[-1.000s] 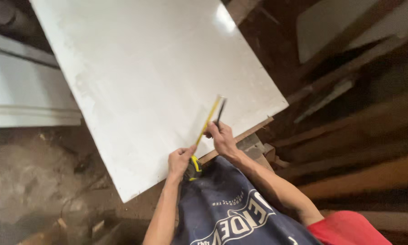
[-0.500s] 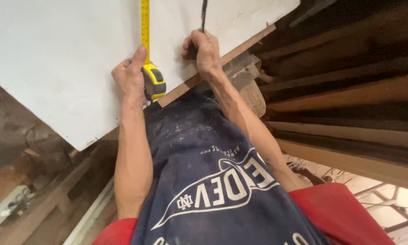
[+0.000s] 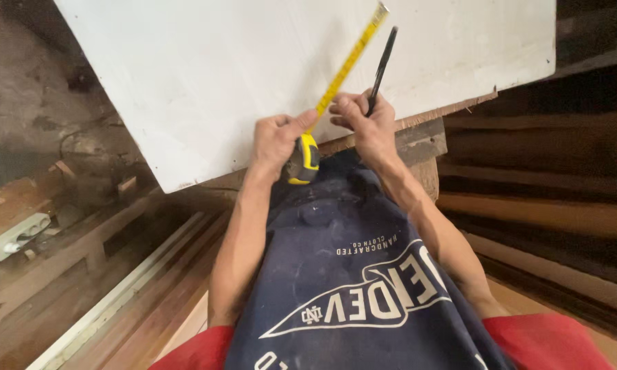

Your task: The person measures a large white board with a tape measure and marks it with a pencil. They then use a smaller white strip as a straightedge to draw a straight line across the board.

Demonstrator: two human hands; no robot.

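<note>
A large white board (image 3: pixel 206 75) lies flat on a wooden bench in front of me. My left hand (image 3: pixel 275 140) grips a yellow and black tape measure (image 3: pixel 306 157) at the board's near edge. Its yellow blade (image 3: pixel 348 63) runs diagonally up and to the right across the board. My right hand (image 3: pixel 365 123) holds a dark pencil (image 3: pixel 382 63) that points up over the board, and its fingers press on the blade beside the left hand. My dark blue apron (image 3: pixel 349 274) fills the lower middle of the view.
Long wooden planks (image 3: pixel 548 212) are stacked at the right. A wooden bench frame and pale strips (image 3: pixel 116 294) run along the lower left. A small white object (image 3: pixel 14 236) lies on a dusty shelf at far left. Bare dirt floor shows at upper left.
The tape blade has swung from straight up to a slant toward the upper right. Both hands have come closer together at the board's edge, and the view has shifted.
</note>
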